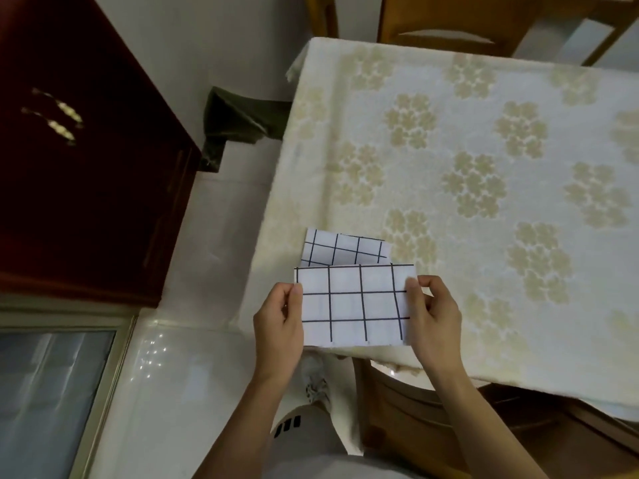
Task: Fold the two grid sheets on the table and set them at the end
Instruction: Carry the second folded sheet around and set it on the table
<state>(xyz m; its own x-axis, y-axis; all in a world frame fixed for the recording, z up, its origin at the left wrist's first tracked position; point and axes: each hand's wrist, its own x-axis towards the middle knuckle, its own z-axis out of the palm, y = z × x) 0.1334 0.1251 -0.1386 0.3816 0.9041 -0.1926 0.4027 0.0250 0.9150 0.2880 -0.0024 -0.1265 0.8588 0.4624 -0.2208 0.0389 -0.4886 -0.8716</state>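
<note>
A folded white sheet with a black grid (pixel 352 305) is held up over the table's near left corner. My left hand (pixel 278 326) pinches its left edge and my right hand (pixel 432 316) pinches its right edge. A second folded grid sheet (pixel 345 248) lies flat on the table just beyond it, partly hidden by the held one.
The table (pixel 484 167) wears a cream cloth with a flower pattern. A dark red cabinet (pixel 86 150) stands to the left across a white tiled floor. Wooden chairs stand at the far side (pixel 460 25) and under the near edge (pixel 432 420).
</note>
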